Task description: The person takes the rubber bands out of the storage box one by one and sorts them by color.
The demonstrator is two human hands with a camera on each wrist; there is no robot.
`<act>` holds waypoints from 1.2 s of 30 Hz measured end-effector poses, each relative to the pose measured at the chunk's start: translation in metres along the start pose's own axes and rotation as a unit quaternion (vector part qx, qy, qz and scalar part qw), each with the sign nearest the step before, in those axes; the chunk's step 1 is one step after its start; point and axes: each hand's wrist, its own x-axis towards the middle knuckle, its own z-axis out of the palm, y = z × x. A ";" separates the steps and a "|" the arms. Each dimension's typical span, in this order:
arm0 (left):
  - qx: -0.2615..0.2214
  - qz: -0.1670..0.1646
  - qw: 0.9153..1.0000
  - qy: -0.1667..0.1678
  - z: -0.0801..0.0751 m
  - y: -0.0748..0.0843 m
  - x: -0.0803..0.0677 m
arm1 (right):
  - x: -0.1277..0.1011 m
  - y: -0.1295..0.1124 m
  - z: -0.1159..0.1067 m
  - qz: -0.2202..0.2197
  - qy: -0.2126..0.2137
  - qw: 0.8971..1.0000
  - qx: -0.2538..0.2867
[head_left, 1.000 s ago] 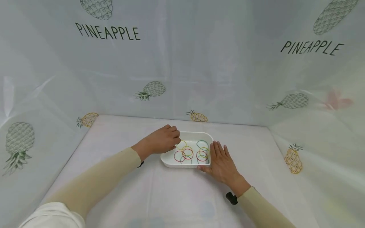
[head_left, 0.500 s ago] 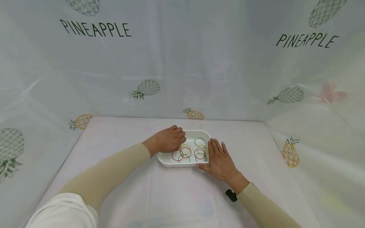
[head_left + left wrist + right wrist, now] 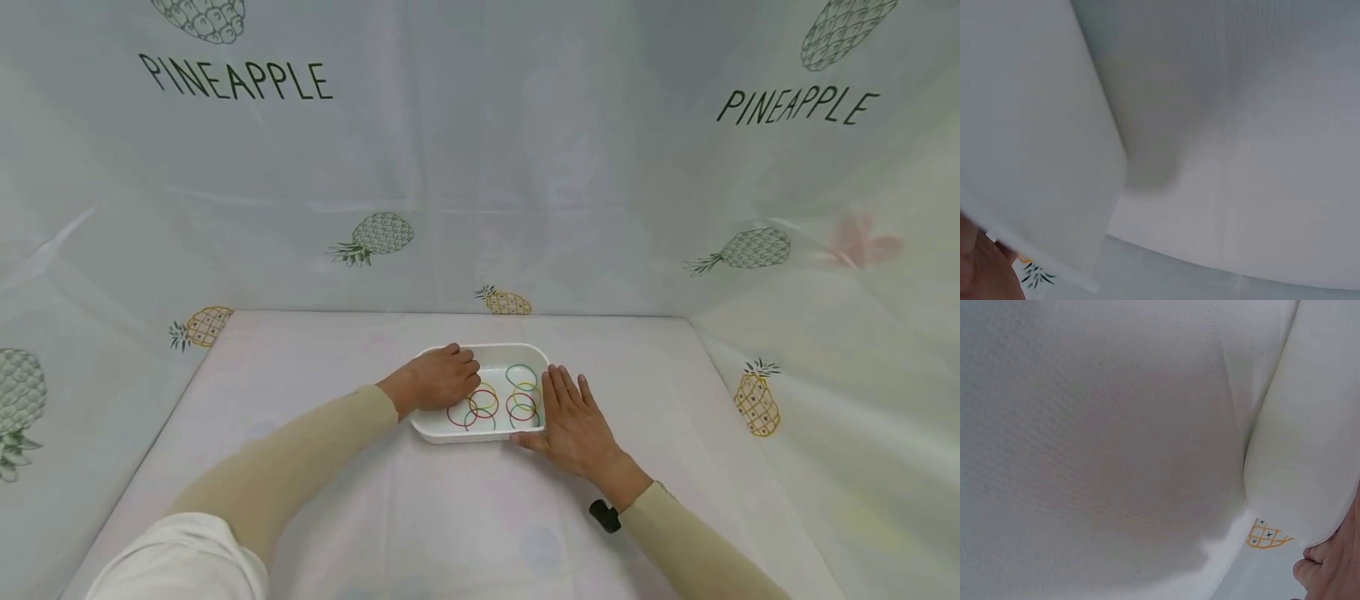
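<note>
A white oblong tray [image 3: 442, 436] lies on the table, its outer wall seen up close in both wrist views. Thin rubber bands [image 3: 483, 405] in red, yellow and green are spread over its floor in two overlapping groups. My left hand [image 3: 444, 379] reaches over the tray's left end with bent fingers, its fingertips down inside and covering part of the bands. I cannot tell whether a band is between those fingertips. At the right end, my right hand [image 3: 581, 429] rests along the tray's wall, fingers straight and together, thumb spread toward the front rim.
A pale cloth covers the table [image 3: 465, 517]. Behind and at both sides hangs a pale sheet [image 3: 480, 167] printed with pineapples. A black strap piece [image 3: 604, 516] sits at the right wrist.
My left hand has gone from above the tray's left rim, over the bands, and down into the left end. The right hand keeps its place at the tray. The head view has shifted slightly.
</note>
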 end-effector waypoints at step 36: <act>0.002 -0.039 0.998 0.057 0.016 0.009 0.001 | -0.002 -0.001 0.001 0.007 0.005 1.000 0.002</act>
